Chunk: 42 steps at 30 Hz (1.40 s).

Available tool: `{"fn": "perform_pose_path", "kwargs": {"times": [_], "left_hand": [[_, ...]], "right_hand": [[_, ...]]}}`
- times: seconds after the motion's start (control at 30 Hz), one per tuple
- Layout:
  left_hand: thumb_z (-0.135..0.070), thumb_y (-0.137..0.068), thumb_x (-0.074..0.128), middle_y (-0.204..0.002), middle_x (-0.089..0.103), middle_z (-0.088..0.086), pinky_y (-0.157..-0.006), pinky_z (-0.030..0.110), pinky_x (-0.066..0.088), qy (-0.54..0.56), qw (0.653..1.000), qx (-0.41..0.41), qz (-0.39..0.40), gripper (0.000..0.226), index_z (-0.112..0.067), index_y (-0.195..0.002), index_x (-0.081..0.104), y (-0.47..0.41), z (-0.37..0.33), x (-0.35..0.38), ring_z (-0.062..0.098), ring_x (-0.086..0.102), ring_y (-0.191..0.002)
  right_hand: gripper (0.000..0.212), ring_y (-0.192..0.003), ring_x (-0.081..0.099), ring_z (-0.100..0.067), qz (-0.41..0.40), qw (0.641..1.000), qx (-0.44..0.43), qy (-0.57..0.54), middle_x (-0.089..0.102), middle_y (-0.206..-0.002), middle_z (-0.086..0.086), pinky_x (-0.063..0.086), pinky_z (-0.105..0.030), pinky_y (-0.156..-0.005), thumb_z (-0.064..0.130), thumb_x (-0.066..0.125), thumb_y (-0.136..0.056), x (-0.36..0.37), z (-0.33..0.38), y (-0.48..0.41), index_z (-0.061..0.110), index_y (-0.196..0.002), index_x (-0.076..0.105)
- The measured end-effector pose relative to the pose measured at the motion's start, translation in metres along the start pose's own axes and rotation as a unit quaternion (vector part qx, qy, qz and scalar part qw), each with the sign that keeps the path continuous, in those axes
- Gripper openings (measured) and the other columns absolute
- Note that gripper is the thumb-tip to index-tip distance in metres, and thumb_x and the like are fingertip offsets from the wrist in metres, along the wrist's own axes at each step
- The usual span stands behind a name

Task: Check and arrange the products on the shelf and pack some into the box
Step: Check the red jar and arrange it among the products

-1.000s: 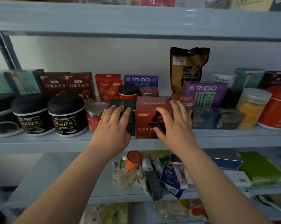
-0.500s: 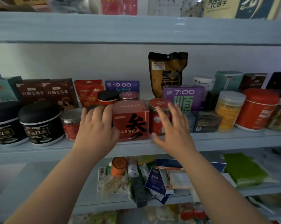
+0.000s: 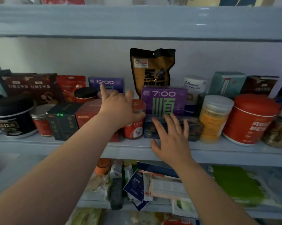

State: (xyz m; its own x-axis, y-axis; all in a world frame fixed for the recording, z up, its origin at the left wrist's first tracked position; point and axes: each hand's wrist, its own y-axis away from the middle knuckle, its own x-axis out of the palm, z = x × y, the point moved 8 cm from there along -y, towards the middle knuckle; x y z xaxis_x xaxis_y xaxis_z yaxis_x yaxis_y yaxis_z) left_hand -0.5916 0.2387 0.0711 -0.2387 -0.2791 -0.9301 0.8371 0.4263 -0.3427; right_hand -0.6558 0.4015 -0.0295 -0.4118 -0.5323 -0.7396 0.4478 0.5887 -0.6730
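Grey shelf (image 3: 218, 151) runs across before a pale wall, crowded with products. I take the red can (image 3: 133, 127) at the front edge as my mark.

My left hand (image 3: 119, 109) is just left of the can, above a red box (image 3: 86, 114) that stands on the can's left side. My wrist hides the gap, so I cannot tell if box and can touch. The thumb lies against the can's upper part. One finger (image 3: 102, 91) stands straight up in front of the 19:00 box (image 3: 111, 82), which is behind and left of the can. The middle fingers bend down over something hidden, so I cannot tell whether they grasp anything.

My right hand (image 3: 172, 140) is right of the can and lower, fingers straight and spread, released. They lie over the front of a blue box (image 3: 149, 129) just right of the can.

Above that box, up and right of the can, is the 7:00 box (image 3: 164, 99). Behind the can a brown pouch (image 3: 151, 69) stands upright at the wall. Farther right of the can come a yellow jar (image 3: 213, 117) and then a red tub (image 3: 250, 119). Left of the can, past the red box, stand a dark box (image 3: 62, 122) and, well apart, a black tub (image 3: 12, 117).
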Motion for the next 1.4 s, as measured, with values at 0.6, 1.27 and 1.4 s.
{"fn": "perform_pose_path", "kwargs": {"times": [0.6,1.27,1.4], "left_hand": [[-0.047,-0.073,0.075,-0.108,0.073,0.005,-0.075,0.044,0.062,0.776,0.598,-0.186,-0.079,0.062,-0.024,-0.126,0.053,0.103,-0.033,0.010,0.024,0.076,-0.090],[-0.050,-0.101,0.037,-0.108,0.074,0.019,-0.073,0.049,0.063,0.894,0.376,-0.215,0.115,0.056,-0.008,-0.118,0.070,0.134,-0.136,0.065,0.034,0.075,-0.093],[-0.052,-0.104,0.034,-0.108,0.075,0.020,-0.076,0.048,0.062,0.882,0.405,-0.209,0.120,0.058,-0.009,-0.118,0.069,0.139,-0.141,0.063,0.034,0.075,-0.095]], "right_hand": [[0.095,-0.127,0.058,-0.001,0.074,0.750,0.038,-0.657,0.055,-0.139,0.029,0.054,-0.026,-0.100,0.035,0.092,-0.073,-0.030,0.011,0.033,0.051,-0.147,0.034],[0.099,-0.138,0.045,-0.007,0.002,0.827,0.056,-0.559,0.039,-0.144,0.029,0.047,-0.035,-0.110,0.051,0.088,-0.070,-0.049,-0.046,0.078,0.054,-0.147,0.026],[0.097,-0.138,0.045,-0.001,0.090,0.784,0.058,-0.612,0.040,-0.147,0.024,0.047,-0.028,-0.108,0.061,0.081,-0.068,-0.051,-0.042,0.084,0.056,-0.147,0.026]]}}
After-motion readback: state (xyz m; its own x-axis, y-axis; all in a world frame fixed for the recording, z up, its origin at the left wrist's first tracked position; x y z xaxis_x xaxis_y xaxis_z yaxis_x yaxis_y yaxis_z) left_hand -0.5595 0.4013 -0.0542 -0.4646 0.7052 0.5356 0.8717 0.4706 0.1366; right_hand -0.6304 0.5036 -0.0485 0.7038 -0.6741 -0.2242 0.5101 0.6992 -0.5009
